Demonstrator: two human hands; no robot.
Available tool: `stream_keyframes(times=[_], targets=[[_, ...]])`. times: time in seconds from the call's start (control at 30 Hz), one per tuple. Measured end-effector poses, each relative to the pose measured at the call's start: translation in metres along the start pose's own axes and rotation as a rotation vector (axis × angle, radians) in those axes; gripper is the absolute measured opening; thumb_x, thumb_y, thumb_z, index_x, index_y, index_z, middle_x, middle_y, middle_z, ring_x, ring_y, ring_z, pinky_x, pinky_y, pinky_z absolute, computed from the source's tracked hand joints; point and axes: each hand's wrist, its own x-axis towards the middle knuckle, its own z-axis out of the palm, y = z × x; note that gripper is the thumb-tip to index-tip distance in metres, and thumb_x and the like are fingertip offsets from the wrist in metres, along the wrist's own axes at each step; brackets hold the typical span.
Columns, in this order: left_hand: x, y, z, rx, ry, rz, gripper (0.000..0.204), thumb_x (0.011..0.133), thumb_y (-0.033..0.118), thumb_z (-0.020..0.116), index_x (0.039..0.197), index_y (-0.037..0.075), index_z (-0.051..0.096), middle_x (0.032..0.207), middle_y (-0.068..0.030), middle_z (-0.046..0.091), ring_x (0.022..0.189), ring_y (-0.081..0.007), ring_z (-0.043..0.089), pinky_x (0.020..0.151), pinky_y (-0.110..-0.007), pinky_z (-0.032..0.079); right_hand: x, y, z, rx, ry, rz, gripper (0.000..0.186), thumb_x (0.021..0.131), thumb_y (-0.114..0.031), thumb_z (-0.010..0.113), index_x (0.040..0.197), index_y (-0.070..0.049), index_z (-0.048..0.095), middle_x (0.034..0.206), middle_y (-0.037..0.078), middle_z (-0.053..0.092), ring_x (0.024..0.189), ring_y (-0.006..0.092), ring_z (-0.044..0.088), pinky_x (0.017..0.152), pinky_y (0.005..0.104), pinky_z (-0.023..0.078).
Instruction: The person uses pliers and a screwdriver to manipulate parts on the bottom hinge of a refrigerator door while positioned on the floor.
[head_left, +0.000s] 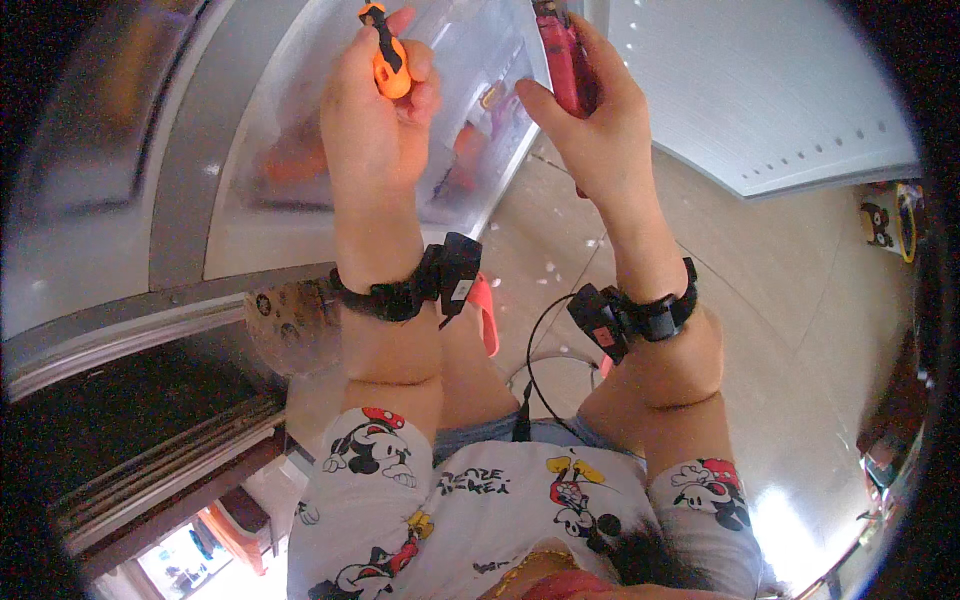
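Raised at the top of the view, my left hand is closed round an orange-and-black handle, shaped like a screwdriver's. No blade or shaft shows. To its right, my right hand grips a long red object, glossy and dark toward its top, which runs out of view; its kind is unclear. The fingers wrap its right side, and the thumb points left toward the edge of a pale translucent panel. Whether the red object touches that edge, I cannot tell.
A grey frame borders the panel at left. On the right stands a white ridged panel with small holes along its lower edge. White specks lie on the tiled floor. A black cable hangs between my forearms, which wear black strapped devices.
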Motion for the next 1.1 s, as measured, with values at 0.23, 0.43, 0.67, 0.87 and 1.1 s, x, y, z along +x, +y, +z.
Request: stream_keyframes(times=[0.23,0.43,0.67,0.87,1.1], targets=[[-0.008,-0.006,-0.004,-0.148,-0.074,-0.075,0.033,0.106,0.029,0.052,0.124,0.002,0.059,0.088,-0.0027,0.052,0.063,-0.0088,0.041,0.048,-0.021,0.031,-0.001,-0.003,0.000,-0.063,-0.034,0.063,0.072,0.084,-0.009,0.080,0.146,0.006,0.047,0.118,0.014,0.068,0.105,0.0174,0.065,0.093,0.0305,0.053],[0.001,-0.009,-0.009,-0.289,-0.246,-0.101,0.031,0.106,0.028,0.053,0.119,0.001,0.060,0.090,-0.0049,0.054,0.070,-0.0118,0.044,0.055,-0.022,0.036,-0.004,-0.018,-0.007,-0.055,-0.038,-0.027,0.070,0.084,-0.005,0.079,0.146,0.005,0.048,0.118,0.013,0.068,0.105,0.0160,0.064,0.093,0.0292,0.052],[-0.005,-0.011,0.049,-0.400,-0.027,-0.160,0.031,0.108,0.032,0.055,0.118,0.003,0.063,0.100,-0.0088,0.065,0.083,-0.0203,0.062,0.071,-0.028,0.051,0.005,0.005,-0.023,-0.218,0.005,-0.146,0.068,0.084,-0.018,0.085,0.143,-0.002,0.056,0.109,0.006,0.068,0.095,0.0126,0.063,0.086,0.0276,0.052],[0.013,-0.016,0.031,-0.509,-0.210,-0.206,0.036,0.108,0.036,0.054,0.121,0.004,0.062,0.115,-0.0095,0.069,0.099,-0.0217,0.067,0.082,-0.032,0.058,0.004,-0.017,-0.019,-0.019,-0.032,0.049,0.069,0.085,0.001,0.077,0.147,0.004,0.046,0.124,0.009,0.063,0.112,0.0159,0.060,0.099,0.0287,0.048],[0.021,-0.014,0.026,-0.769,-0.307,-0.160,0.036,0.107,0.033,0.054,0.120,0.001,0.064,0.112,-0.0051,0.069,0.099,-0.0168,0.066,0.072,-0.025,0.056,0.000,-0.010,-0.033,-0.192,0.018,-0.060,0.066,0.084,-0.008,0.081,0.144,0.000,0.053,0.101,0.001,0.062,0.089,0.0093,0.057,0.079,0.0239,0.047]])
